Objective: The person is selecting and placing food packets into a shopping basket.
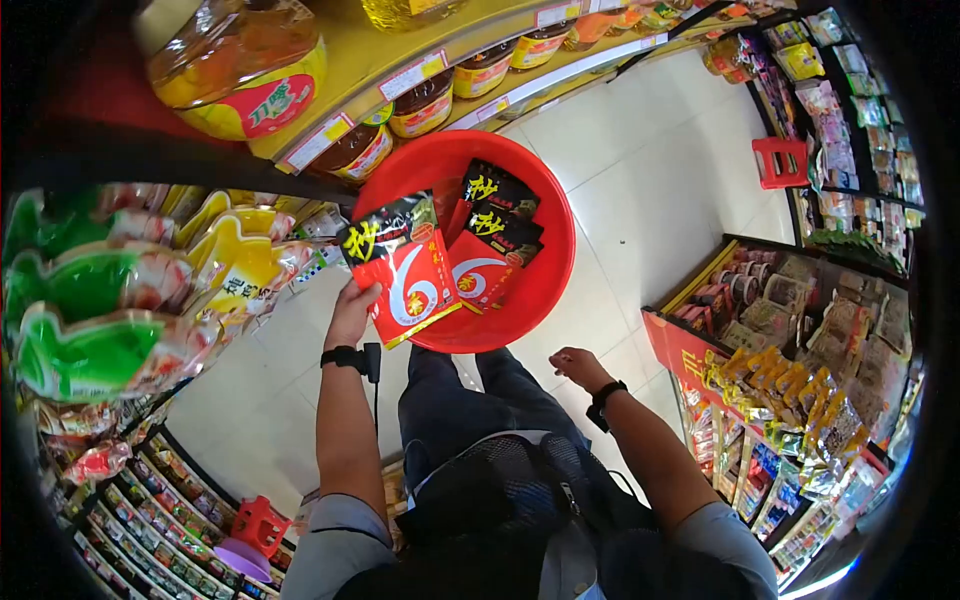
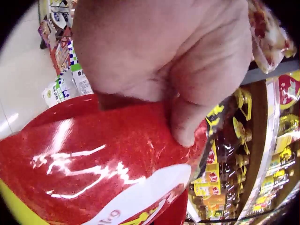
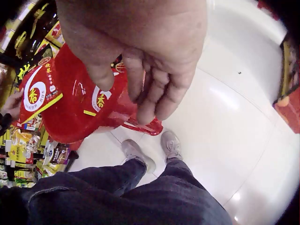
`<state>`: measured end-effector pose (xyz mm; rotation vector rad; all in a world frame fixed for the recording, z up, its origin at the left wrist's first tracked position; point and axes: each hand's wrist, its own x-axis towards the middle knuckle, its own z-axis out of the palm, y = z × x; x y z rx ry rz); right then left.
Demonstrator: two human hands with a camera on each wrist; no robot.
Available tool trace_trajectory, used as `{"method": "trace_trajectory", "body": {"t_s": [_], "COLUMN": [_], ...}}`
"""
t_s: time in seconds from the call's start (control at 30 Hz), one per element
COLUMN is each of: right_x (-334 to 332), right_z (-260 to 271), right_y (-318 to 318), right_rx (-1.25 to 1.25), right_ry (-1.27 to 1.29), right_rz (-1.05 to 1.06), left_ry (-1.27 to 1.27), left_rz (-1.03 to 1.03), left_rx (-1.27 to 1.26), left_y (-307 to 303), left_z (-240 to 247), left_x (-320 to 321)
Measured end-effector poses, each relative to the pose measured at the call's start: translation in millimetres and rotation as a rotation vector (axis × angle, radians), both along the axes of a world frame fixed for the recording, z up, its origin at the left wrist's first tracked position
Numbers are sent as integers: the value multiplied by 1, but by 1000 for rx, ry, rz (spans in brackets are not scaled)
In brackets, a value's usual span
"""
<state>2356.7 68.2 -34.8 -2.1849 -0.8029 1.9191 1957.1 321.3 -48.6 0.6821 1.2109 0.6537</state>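
My left hand (image 1: pixel 350 312) pinches the lower left edge of a red and black packet (image 1: pixel 405 270), its thumb lying on the red front (image 2: pixel 93 159) in the left wrist view. That packet is held over the left part of a round red tub (image 1: pixel 545 290). Inside the tub lie more packets of the same kind, one red and black packet (image 1: pixel 490 255) partly over another (image 1: pixel 497 187). My right hand (image 1: pixel 583 368) hangs in the air below and right of the tub, fingers loosely bent with nothing in them, as the right wrist view shows (image 3: pixel 145 56).
Shelves with jars (image 1: pixel 422 105) and a large oil bottle (image 1: pixel 240 80) stand beyond the tub. Green and yellow packs (image 1: pixel 100 340) hang at the left. A display bin (image 1: pixel 780 310) with packaged food is at the right, near a red stool (image 1: pixel 781 163). Tiled floor (image 1: pixel 640 160) lies between.
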Motion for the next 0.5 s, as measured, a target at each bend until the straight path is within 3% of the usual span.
{"method": "trace_trajectory", "body": {"t_s": [0.07, 0.1, 0.27, 0.37, 0.43, 0.5], "right_x": [-7, -5, -32, -58, -70, -75], "right_z": [8, 9, 43, 57, 55, 55], "right_y": [13, 31, 91, 107, 114, 112], "right_rx": [16, -16, 120, 277, 279, 175], "right_ry": [26, 174, 267, 237, 635, 707], "right_rz": [43, -34, 125, 142, -176, -270], "left_ry": [-25, 52, 45, -143, -154, -240], "left_rz": [-99, -194, -264, -279, -406, -517], "left_rx": [-18, -81, -87, -141, -136, -171], "left_y": [-15, -26, -45, -59, -65, -75], "left_z": [-2, 1, 33, 26, 29, 40], "left_x": [-8, -5, 15, 21, 30, 46]}}
